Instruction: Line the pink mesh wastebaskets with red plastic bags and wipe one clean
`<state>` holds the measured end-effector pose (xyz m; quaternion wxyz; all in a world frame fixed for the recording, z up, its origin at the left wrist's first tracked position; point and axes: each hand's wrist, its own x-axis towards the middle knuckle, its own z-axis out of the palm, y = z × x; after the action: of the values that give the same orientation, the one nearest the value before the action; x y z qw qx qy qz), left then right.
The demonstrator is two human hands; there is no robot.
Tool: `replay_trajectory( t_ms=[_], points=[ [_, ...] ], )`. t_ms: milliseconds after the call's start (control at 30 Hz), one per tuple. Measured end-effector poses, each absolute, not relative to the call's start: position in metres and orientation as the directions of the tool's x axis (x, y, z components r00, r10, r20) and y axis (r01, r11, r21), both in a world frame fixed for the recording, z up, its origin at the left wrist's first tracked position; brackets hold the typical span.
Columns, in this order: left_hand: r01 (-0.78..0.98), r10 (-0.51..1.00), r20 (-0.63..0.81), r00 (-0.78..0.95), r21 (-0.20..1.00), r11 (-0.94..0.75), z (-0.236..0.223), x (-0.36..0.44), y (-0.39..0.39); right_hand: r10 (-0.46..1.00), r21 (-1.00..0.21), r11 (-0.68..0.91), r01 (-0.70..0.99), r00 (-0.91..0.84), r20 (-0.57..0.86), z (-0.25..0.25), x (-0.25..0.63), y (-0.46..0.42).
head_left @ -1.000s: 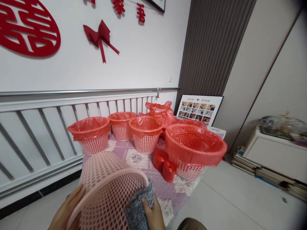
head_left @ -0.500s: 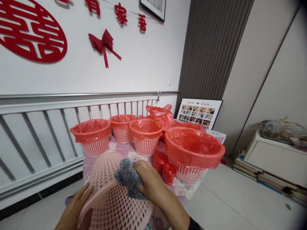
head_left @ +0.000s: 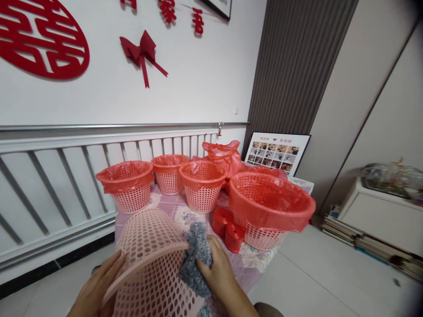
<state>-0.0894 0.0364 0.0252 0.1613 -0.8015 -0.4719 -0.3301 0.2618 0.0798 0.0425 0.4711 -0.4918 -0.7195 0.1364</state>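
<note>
A pink perforated plastic basket (head_left: pixel 148 233) lies tilted on its side at the near end of the table, its mouth toward me. My left hand (head_left: pixel 99 281) grips its rim at the left, fingers outside and thumb hidden within. Bunched in my right hand (head_left: pixel 216 268) is a grey-blue cloth (head_left: pixel 197 259), pressed against the right part of the rim. Just beyond that hand stand two rolls of red plastic bags (head_left: pixel 234 237), close by a large basket lined with a red bag (head_left: pixel 264 235).
Three smaller lined baskets (head_left: pixel 202 199) stand along the back of the cloth-covered table (head_left: pixel 168 203). Behind them sits a puffed red plastic bag (head_left: pixel 228 160). A white radiator (head_left: pixel 69 176) runs along the wall, and a photo board (head_left: pixel 277 149) leans at the far corner.
My right hand has moved the cloth along the basket's rim to the right and slightly down. My left hand keeps its grip on the rim, and the view has shifted slightly.
</note>
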Motion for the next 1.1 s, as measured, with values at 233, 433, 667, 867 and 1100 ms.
replay_trajectory(
  t_ms=[233, 433, 667, 867, 1100],
  points=[
    [0.847, 0.699, 0.635, 0.329, 0.13, -0.516, 0.005, -0.104, 0.041, 0.924, -0.907, 0.208, 0.366, 0.232, 0.306, -0.043, 0.269, 0.058],
    [0.839, 0.729, 0.631, 0.264, 0.222, -0.496, 0.028, -0.091, 0.031, 0.95, -0.985, -0.021, 0.169, 0.31, 0.033, -0.108, 0.251, 0.039],
    [0.8, 0.782, 0.607, 0.144, 0.393, -0.453, 0.015, -0.098, 0.02, 0.961, -0.992, 0.085, 0.094, 0.256, 0.106, -0.065, 0.253, 0.045],
    [0.855, 0.76, 0.629, 0.162, 0.296, -0.427, -0.005, -0.107, 0.025, 0.887, -0.868, 0.354, 0.349, 0.169, 0.429, 0.019, 0.267, 0.064],
    [0.898, 0.657, 0.691, 0.3, 0.027, -0.439, 0.043, -0.07, 0.03, 0.736, -0.487, 0.655, 0.578, -0.343, 0.584, 0.11, 0.252, 0.073]
  ],
)
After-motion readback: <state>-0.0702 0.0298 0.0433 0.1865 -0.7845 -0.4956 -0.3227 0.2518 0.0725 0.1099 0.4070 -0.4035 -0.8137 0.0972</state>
